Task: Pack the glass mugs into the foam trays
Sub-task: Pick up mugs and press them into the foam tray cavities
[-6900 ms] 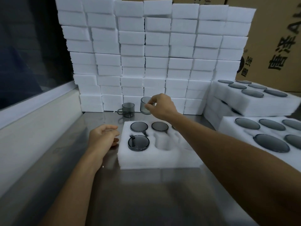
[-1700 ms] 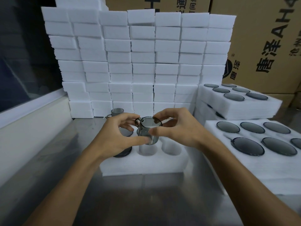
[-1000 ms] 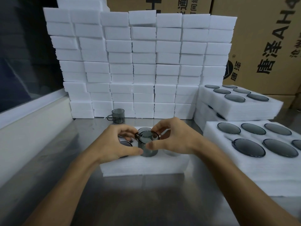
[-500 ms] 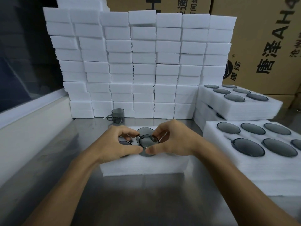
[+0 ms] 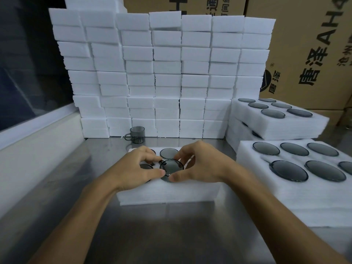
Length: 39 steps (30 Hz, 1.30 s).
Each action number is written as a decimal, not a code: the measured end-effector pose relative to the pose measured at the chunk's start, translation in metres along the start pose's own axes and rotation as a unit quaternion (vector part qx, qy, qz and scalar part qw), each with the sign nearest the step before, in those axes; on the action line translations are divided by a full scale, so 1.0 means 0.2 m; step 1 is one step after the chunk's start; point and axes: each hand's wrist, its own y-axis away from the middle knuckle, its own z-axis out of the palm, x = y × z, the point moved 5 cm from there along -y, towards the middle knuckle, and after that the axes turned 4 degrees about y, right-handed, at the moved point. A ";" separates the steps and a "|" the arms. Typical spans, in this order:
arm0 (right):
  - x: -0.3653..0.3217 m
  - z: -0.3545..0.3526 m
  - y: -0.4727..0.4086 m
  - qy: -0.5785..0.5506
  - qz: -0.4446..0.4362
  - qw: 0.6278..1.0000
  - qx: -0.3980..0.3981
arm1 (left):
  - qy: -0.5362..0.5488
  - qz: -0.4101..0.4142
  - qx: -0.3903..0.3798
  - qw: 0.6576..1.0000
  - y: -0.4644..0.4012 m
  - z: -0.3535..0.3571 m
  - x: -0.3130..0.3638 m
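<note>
Near centre, left hand [image 5: 136,168] and right hand [image 5: 202,164] both pinching rim of smoky glass mug [image 5: 171,168], sunk almost fully, seemingly, in middle near pocket of foam tray [image 5: 167,193]. Farther back left, spare mug [image 5: 137,134] upright on steel table [image 5: 171,235].

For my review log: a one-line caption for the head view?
Both hands seat a glass mug in the foam tray.

We see a steel worktable [image 5: 171,235], a dark window [image 5: 28,63] at left, and printed cardboard cartons [image 5: 308,54] along the rear wall.
</note>
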 end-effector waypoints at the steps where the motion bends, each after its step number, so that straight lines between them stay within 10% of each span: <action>1: 0.00 0.00 0.00 -0.001 -0.002 1.000 -0.002 | -0.001 -0.001 -0.002 1.000 0.00 0.00 0.00; 25: 0.05 0.05 -0.01 -0.018 0.049 0.998 -0.022 | 0.015 0.008 0.014 1.000 0.01 0.00 0.01; 30: 0.06 0.05 -0.01 -0.029 0.050 0.998 -0.031 | 0.013 0.027 0.145 0.989 0.02 -0.06 0.00; 39: 0.01 -0.02 -0.10 -0.143 0.013 0.982 0.127 | 0.059 -0.072 0.172 0.981 0.02 -0.08 -0.17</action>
